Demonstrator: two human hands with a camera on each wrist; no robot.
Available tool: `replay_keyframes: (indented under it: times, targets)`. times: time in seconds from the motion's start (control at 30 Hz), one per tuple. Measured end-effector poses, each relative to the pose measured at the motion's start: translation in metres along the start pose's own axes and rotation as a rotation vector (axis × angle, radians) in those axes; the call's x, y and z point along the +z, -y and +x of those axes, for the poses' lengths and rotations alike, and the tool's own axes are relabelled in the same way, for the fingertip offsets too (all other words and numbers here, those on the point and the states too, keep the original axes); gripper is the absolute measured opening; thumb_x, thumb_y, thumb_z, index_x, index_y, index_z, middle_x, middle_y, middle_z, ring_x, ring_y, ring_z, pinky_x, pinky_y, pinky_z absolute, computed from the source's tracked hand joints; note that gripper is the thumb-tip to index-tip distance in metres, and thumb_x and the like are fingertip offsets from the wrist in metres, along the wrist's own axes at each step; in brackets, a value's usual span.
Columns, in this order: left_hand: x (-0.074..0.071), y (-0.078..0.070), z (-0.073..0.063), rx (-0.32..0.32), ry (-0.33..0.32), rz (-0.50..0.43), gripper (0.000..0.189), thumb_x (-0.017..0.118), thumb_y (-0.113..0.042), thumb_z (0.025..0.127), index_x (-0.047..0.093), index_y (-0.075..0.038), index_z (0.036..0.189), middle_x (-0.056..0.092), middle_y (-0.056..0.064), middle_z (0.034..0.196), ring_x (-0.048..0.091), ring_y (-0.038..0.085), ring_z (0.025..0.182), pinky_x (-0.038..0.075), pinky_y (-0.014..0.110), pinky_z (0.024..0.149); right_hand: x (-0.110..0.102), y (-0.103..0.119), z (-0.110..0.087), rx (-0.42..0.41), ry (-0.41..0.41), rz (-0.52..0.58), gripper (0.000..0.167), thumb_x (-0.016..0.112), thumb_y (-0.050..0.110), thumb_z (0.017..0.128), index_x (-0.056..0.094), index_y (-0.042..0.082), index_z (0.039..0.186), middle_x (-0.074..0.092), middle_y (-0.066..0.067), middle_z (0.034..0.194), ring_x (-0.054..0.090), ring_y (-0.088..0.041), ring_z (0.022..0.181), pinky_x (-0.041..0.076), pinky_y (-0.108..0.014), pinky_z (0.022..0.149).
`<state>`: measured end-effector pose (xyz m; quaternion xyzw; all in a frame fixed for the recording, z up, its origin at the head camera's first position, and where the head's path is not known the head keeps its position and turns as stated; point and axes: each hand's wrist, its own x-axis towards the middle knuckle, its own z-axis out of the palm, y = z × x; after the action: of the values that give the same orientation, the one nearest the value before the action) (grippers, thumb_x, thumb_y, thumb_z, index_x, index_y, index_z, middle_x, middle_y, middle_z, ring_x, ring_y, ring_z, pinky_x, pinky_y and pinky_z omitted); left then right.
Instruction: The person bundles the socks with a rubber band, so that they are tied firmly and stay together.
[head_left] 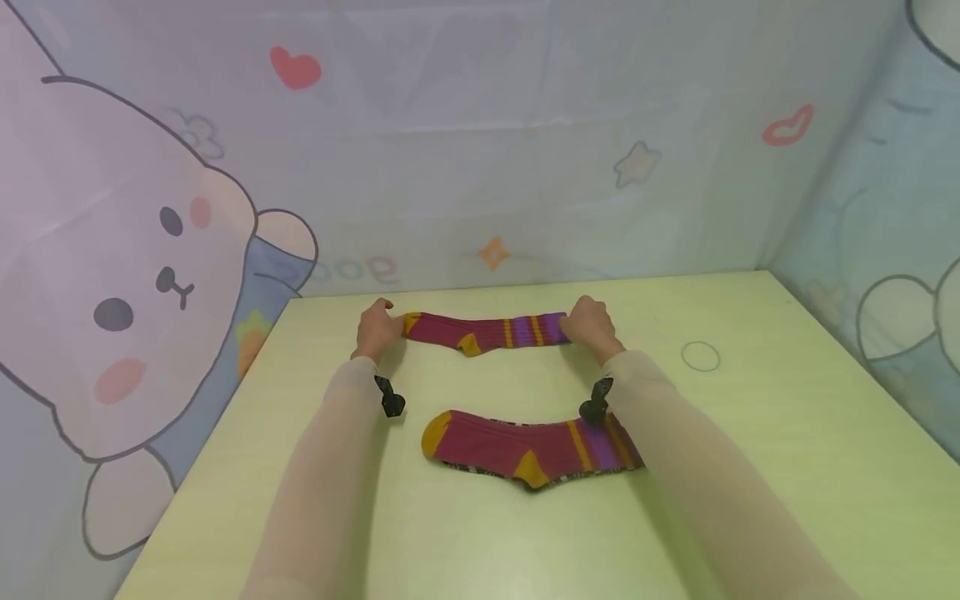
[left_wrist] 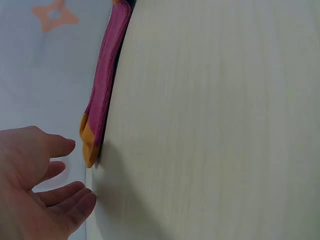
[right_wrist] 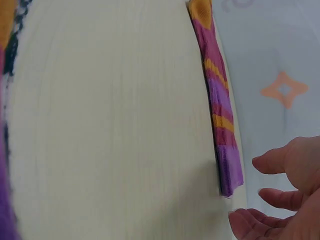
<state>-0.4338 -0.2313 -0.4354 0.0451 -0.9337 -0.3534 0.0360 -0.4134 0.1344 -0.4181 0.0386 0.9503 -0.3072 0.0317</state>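
Observation:
A maroon sock (head_left: pixel 491 332) with mustard toe and heel and a purple striped cuff lies lengthwise near the table's back edge. Beside its toe (left_wrist: pixel 90 147) is my left hand (head_left: pixel 377 331), fingers loosely bent and apart from the fabric in the left wrist view. Just off the purple cuff (right_wrist: pixel 230 170) is my right hand (head_left: pixel 591 325), thumb and fingers spread with nothing between them. Closer to me lies a second matching sock (head_left: pixel 495 446), with dark patterned fabric peeking out along its edges. My right sleeve covers part of its cuff end.
A thin ring-shaped band (head_left: pixel 701 357) lies on the pale table (head_left: pixel 787 433) to the right. A printed cloth backdrop (head_left: pixel 465 150) rises behind the table and along both sides. Small black cameras (head_left: pixel 392 400) sit at both wrists.

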Motion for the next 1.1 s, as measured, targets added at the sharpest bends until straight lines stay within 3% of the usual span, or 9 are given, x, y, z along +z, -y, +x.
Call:
replay_keyframes:
  times: [0.23, 0.37, 0.57, 0.67, 0.8, 0.9, 1.0, 1.1]
  targets:
    - [0.002, 0.002, 0.002, 0.007, -0.012, -0.087, 0.046, 0.05, -0.012, 0.099, 0.047, 0.003, 0.142, 0.052, 0.025, 0.137, 0.05, 0.042, 0.122, 0.044, 0.051, 0.1, 0.013, 0.0, 0.007, -0.015, 0.003, 0.027, 0.033, 0.053, 0.014, 0.095, 0.037, 0.011, 0.066, 0.047, -0.004, 0.067, 0.036, -0.013, 0.052, 0.03, -0.025, 0.045]
    - [0.004, -0.002, 0.001, 0.038, -0.015, -0.115, 0.038, 0.054, -0.008, 0.1, 0.053, 0.006, 0.135, 0.057, 0.026, 0.13, 0.053, 0.041, 0.12, 0.045, 0.048, 0.099, 0.015, -0.002, 0.007, 0.009, -0.006, 0.066, 0.034, 0.054, 0.013, 0.093, 0.037, 0.012, 0.064, 0.056, -0.008, 0.072, 0.038, -0.014, 0.053, 0.031, -0.025, 0.045]
    - [0.008, -0.001, -0.002, 0.029, -0.022, -0.118, 0.034, 0.055, -0.004, 0.097, 0.057, 0.006, 0.13, 0.058, 0.025, 0.127, 0.055, 0.038, 0.116, 0.047, 0.045, 0.095, 0.015, -0.005, 0.002, 0.038, -0.042, 0.13, 0.024, 0.055, 0.006, 0.087, 0.042, 0.008, 0.067, 0.059, -0.011, 0.077, 0.043, -0.017, 0.06, 0.038, -0.028, 0.052]
    - [0.008, -0.001, 0.0, 0.017, -0.02, -0.118, 0.033, 0.053, 0.001, 0.094, 0.058, 0.004, 0.126, 0.059, 0.024, 0.124, 0.056, 0.036, 0.112, 0.048, 0.044, 0.091, 0.016, -0.007, 0.001, 0.025, -0.059, 0.159, 0.011, 0.055, 0.004, 0.085, 0.061, -0.005, 0.084, 0.068, -0.02, 0.096, 0.059, -0.025, 0.075, 0.051, -0.033, 0.066]
    - [0.006, -0.003, 0.0, 0.009, -0.004, -0.111, 0.031, 0.053, 0.006, 0.091, 0.055, 0.002, 0.121, 0.057, 0.025, 0.12, 0.055, 0.036, 0.108, 0.048, 0.043, 0.088, 0.017, -0.008, -0.001, -0.01, -0.064, 0.16, 0.045, 0.054, 0.006, 0.088, 0.057, -0.011, 0.129, 0.06, -0.027, 0.127, 0.059, -0.037, 0.109, 0.051, -0.044, 0.092]
    - [0.004, -0.003, -0.002, 0.005, 0.002, -0.135, 0.03, 0.053, 0.008, 0.089, 0.052, 0.001, 0.119, 0.055, 0.025, 0.122, 0.053, 0.036, 0.109, 0.047, 0.042, 0.087, 0.017, -0.007, -0.001, -0.037, -0.062, 0.151, 0.05, 0.053, 0.002, 0.087, 0.055, -0.005, 0.136, 0.065, -0.019, 0.1, 0.056, -0.026, 0.08, 0.051, -0.037, 0.073]
    - [0.004, 0.0, -0.003, 0.004, -0.001, -0.18, 0.028, 0.054, 0.009, 0.089, 0.054, 0.001, 0.116, 0.055, 0.024, 0.125, 0.053, 0.036, 0.112, 0.048, 0.039, 0.083, 0.017, -0.006, 0.002, -0.078, -0.062, 0.161, 0.058, 0.051, -0.003, 0.084, 0.054, 0.0, 0.141, 0.055, -0.009, 0.069, 0.036, -0.012, 0.054, 0.038, -0.027, 0.051]
    - [0.005, 0.004, -0.003, 0.008, 0.006, -0.218, 0.026, 0.054, 0.01, 0.091, 0.061, 0.001, 0.114, 0.058, 0.023, 0.125, 0.055, 0.035, 0.112, 0.049, 0.034, 0.077, 0.016, -0.004, 0.004, -0.095, -0.051, 0.231, 0.059, 0.049, -0.008, 0.08, 0.059, 0.003, 0.138, 0.064, -0.013, 0.078, 0.037, -0.008, 0.05, 0.033, -0.022, 0.045]
